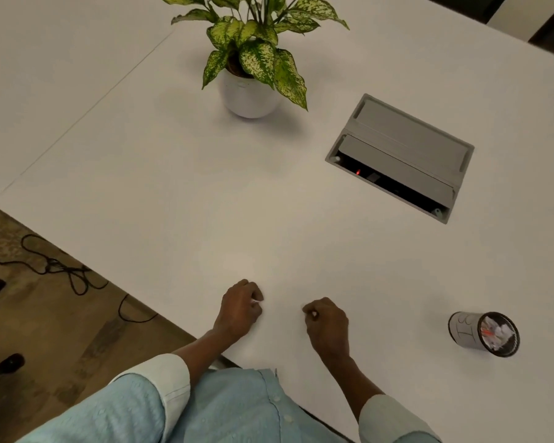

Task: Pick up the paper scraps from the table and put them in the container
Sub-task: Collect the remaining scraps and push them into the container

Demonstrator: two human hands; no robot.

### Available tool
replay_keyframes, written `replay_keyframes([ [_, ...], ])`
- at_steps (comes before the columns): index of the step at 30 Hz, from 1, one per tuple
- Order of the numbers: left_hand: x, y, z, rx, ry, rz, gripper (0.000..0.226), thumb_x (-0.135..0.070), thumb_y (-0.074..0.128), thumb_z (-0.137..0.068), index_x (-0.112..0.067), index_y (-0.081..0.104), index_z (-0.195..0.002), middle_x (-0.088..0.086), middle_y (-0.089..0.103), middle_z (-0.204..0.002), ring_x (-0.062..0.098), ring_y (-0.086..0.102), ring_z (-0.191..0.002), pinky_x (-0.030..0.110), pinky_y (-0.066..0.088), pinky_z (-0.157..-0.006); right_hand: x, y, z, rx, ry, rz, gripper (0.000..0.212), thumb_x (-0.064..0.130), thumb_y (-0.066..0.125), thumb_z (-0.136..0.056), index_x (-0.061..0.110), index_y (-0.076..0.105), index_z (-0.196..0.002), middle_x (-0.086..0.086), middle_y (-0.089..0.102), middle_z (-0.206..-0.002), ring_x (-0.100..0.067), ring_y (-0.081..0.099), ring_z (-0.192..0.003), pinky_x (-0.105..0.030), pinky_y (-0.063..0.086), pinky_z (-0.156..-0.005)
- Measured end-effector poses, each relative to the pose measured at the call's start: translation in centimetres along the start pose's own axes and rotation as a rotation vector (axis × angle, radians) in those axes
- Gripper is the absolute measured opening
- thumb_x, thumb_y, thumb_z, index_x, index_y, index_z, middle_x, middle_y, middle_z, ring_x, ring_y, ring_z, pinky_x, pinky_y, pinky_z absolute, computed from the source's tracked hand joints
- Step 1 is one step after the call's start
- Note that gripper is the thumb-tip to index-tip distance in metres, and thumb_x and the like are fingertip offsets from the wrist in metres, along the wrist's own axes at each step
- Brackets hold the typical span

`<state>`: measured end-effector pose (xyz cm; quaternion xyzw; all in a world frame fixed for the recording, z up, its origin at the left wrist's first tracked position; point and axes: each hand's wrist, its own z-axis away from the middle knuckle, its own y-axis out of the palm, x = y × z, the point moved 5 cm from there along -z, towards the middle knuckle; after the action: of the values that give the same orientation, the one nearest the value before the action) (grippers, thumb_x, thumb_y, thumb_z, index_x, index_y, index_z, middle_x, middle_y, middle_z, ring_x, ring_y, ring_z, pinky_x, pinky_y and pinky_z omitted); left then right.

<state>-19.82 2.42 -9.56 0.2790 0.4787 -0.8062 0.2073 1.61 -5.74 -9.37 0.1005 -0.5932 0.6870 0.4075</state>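
Both hands rest on the white table [179, 193] near its front edge, fingers curled. My left hand [240, 310] pinches a small white paper scrap [257, 302] between thumb and fingers. A tiny white scrap [314, 313] shows at the fingertips of my right hand [328, 324], which is closed around it. The container [464, 329], a grey cylindrical cup with a dark rim, stands to the right of my right hand. Crumpled white scraps with a bit of red [496, 334] fill it. No loose scraps show on the table.
A potted plant with speckled green leaves in a white pot [248, 94] stands at the back centre. A grey cable box [400, 155], its lid open, is set into the table at the right. Black cables [61, 270] lie on the floor at the left.
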Motion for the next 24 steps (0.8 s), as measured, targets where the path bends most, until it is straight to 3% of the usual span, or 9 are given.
replay_keyframes([
  [4, -2.8, 0.4, -0.2, -0.065, 0.023, 0.105, 0.019, 0.005, 0.073, -0.072, -0.011, 0.072, -0.083, 0.0, 0.065, -0.081, 0.014, 0.06, -0.069, 0.028, 0.048, -0.064, -3.6, -3.9, 2.2, -0.172, 0.215, -0.154, 0.024, 0.004, 0.083, -0.081, 0.027, 0.078, -0.077, 0.017, 0.074, -0.084, 0.004, 0.069, -0.078, -0.007, 0.052, -0.071],
  [9, -8.8, 2.9, -0.2, -0.034, 0.117, 0.181, 0.022, 0.007, 0.074, -0.071, -0.012, 0.073, -0.082, -0.001, 0.069, -0.082, 0.014, 0.064, -0.072, 0.022, 0.049, -0.063, -6.1, -9.4, 5.2, -0.338, 0.347, -0.298, 0.014, 0.014, 0.087, -0.082, 0.024, 0.078, -0.075, 0.013, 0.076, -0.076, -0.003, 0.072, -0.072, -0.033, 0.062, -0.075],
  [18, -23.5, 11.2, 2.3, 0.139, 0.358, 0.253, 0.015, 0.0, 0.074, -0.081, -0.013, 0.073, -0.087, -0.002, 0.072, -0.089, 0.012, 0.067, -0.078, 0.03, 0.058, -0.069, -10.6, -18.9, 8.5, -0.604, 0.445, -0.436, 0.014, 0.013, 0.088, -0.078, 0.024, 0.081, -0.081, 0.011, 0.078, -0.075, -0.006, 0.074, -0.072, -0.043, 0.064, -0.079],
  [24, -30.6, 17.4, 3.4, 0.226, 0.452, 0.195, 0.009, -0.008, 0.077, -0.084, -0.012, 0.074, -0.091, 0.002, 0.07, -0.09, 0.016, 0.066, -0.077, 0.038, 0.058, -0.071, -14.6, -24.3, 8.6, -0.69, 0.469, -0.463, 0.014, 0.013, 0.086, -0.078, 0.024, 0.081, -0.084, 0.007, 0.078, -0.074, -0.014, 0.077, -0.073, -0.05, 0.063, -0.084],
])
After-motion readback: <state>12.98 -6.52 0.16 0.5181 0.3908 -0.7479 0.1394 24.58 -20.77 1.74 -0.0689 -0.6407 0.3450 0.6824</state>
